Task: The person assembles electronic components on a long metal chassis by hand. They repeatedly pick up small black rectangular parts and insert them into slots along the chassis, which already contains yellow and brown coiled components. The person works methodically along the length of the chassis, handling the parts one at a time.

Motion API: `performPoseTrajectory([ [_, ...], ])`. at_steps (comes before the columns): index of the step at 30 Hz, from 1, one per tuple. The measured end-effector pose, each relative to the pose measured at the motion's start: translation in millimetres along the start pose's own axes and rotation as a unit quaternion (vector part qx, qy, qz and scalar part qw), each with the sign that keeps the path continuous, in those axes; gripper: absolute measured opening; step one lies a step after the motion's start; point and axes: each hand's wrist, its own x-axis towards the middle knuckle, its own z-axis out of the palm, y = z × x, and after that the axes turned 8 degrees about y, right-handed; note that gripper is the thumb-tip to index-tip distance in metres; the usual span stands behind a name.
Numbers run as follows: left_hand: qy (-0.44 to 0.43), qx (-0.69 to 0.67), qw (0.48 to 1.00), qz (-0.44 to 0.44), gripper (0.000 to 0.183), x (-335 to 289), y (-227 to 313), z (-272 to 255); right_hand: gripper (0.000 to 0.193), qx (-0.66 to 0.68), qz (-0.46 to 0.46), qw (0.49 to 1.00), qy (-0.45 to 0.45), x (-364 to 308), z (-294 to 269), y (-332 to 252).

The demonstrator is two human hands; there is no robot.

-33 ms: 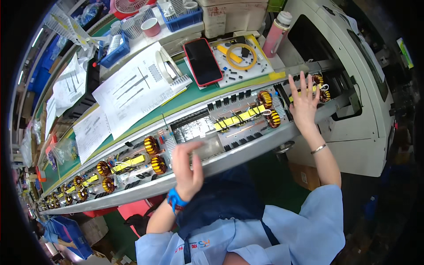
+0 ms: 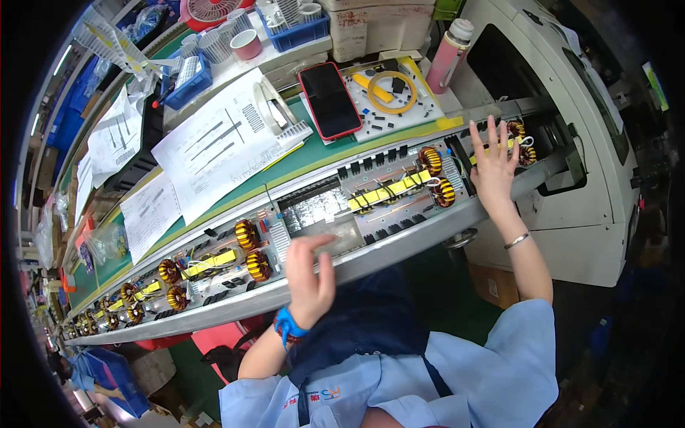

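My right hand [image 2: 494,171] lies with fingers spread over the near-left part of a circuit board [image 2: 524,130] at the right end of the line, close to its yellow transformer and copper toroid coils. Left of it, a second board [image 2: 385,221] carries black parts, a yellow-taped strip and two coils. My left hand [image 2: 308,274] hovers at the near rail, its index finger stretched to the right and its thumb apart, with nothing seen in it. Just beyond that hand is the coil end of another board [image 2: 221,274]. A bare gap of conveyor [image 2: 310,210] separates these two boards.
A metal conveyor rail [image 2: 399,246] runs across the front, with further boards to the left. Behind it are paper sheets [image 2: 214,146], a phone [image 2: 330,100], a white tray [image 2: 364,118] of small black parts and a pink bottle [image 2: 449,57]. A white machine [image 2: 571,242] stands right.
My left hand has shifted very slightly right and toward me. The right hand stays spread over the same board.
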Motion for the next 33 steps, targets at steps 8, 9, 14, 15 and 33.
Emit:
performPoseTrajectory([
  [8, -0.106, 0.018, 0.99, -0.089, 0.022, -17, -3, 31, 0.117, -0.086, 0.046, 0.995, -0.026, 2, 12, 39],
  [9, -0.118, 0.002, 0.987, -0.107, 0.021, -15, -3, 32, 0.117, -0.097, 0.052, 0.993, -0.032, 3, 13, 46],
  [14, -0.153, -0.071, 0.972, -0.163, 0.016, -10, -6, 34, 0.12, -0.118, 0.083, 0.989, -0.023, 8, 27, 82],
  [15, -0.158, -0.073, 0.971, -0.161, 0.015, -9, -7, 35, 0.12, -0.124, 0.086, 0.988, -0.024, 9, 31, 87],
  [33, -0.175, -0.125, 0.965, -0.153, 0.01, 13, 26, 70, 0.121, -0.226, 0.14, 0.962, -0.056, 31, 88, 188],
])
